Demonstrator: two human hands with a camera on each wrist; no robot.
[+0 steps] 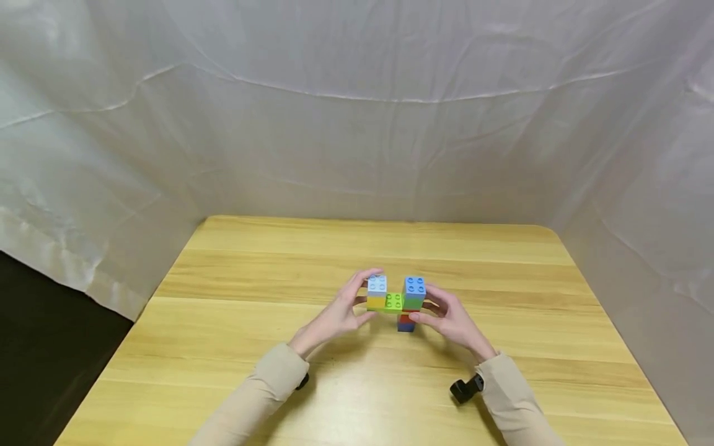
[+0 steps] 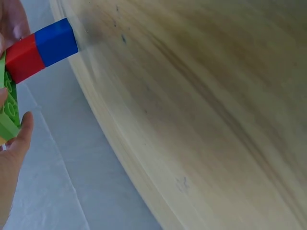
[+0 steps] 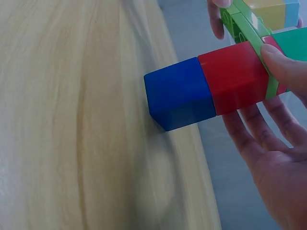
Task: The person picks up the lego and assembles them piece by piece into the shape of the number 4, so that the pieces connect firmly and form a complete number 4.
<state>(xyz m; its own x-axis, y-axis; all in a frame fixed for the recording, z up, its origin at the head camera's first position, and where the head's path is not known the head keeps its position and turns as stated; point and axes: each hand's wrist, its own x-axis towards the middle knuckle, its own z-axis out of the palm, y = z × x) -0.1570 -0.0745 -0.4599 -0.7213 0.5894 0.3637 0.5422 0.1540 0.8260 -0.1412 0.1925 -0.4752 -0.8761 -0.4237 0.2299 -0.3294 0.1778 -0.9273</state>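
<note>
One joined structure of toy building bricks is between both hands in the head view. Its lime-green plate [image 1: 393, 302] spans two sides. On the left end sits a yellow brick [image 1: 376, 302] with a light blue brick [image 1: 377, 284] on top. The right end carries a green brick [image 1: 413, 303] under a blue brick [image 1: 415, 285]. Below the plate hang a red brick [image 3: 235, 79] and a dark blue brick [image 3: 180, 96], close over the table. My left hand [image 1: 340, 311] grips the left end, thumb in front. With thumb and fingers, my right hand [image 1: 454, 317] holds the right column.
The wooden table [image 1: 234, 359] has its far edge beyond the hands. A pale curtain [image 1: 357, 148] hangs behind it and along both sides. A black wrist camera [image 1: 465, 389] sits by the right sleeve.
</note>
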